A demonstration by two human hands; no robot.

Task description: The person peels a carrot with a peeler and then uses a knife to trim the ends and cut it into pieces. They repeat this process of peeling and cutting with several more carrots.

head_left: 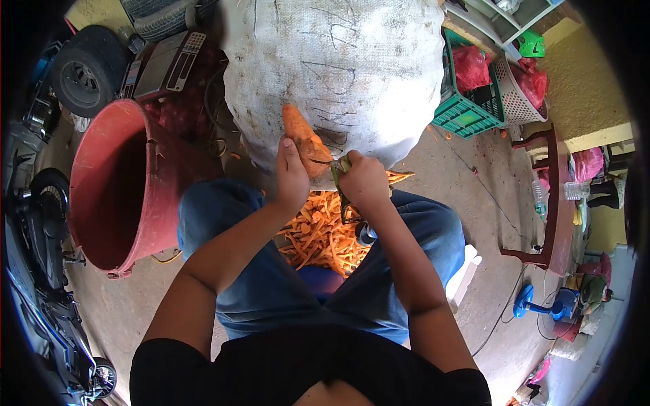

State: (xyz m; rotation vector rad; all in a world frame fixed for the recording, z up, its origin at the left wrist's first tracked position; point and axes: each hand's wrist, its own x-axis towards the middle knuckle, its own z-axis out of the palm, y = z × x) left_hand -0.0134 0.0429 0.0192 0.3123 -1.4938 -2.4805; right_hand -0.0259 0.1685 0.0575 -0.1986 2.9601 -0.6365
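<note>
My left hand (292, 174) is closed around a thick orange carrot (303, 135), its narrow end pointing up and away from me. Fingers wrapped, my right hand (365, 181) grips a green-handled peeler (336, 177) against the wide lower end of the carrot. Part of the peeler is hidden by the fingers. Below both hands, between my knees, lies a heap of orange peel strips (325, 233). Directly behind the carrot stands a large white woven sack (386, 88) with dark handwriting on it.
To the left, a big red tub (108, 183) leans with its mouth towards me, near a weighing scale (169, 64) and a tyre (87, 71). On the right are a green crate (467, 115), a white basket (518, 88), a dark red wooden frame (558, 203) and a blue fan (562, 303).
</note>
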